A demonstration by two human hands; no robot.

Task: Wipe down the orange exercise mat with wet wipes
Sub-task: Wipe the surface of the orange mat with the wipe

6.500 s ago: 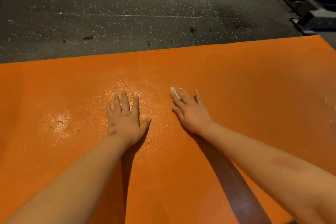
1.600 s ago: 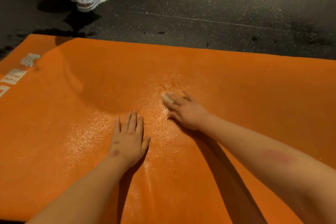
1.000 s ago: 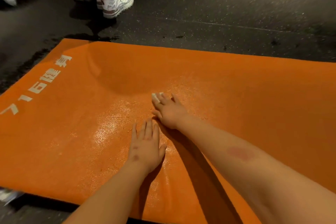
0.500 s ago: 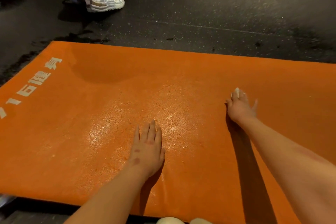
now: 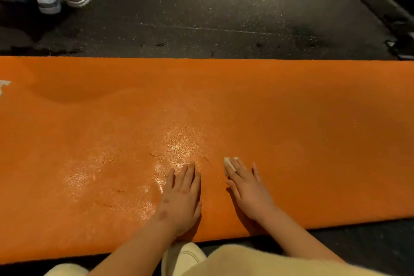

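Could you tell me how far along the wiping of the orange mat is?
Done: a glistening wet patch covers the middle of the orange mat, reaching left. In hand: the right hand presses a white wipe flat at the patch's right edge; the left hand rests flat beside it. Left: the matte right stretch and far side look unwiped.

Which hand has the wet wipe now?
The right hand: a white wet wipe pokes out beneath it. The left hand lies bare on the orange exercise mat.
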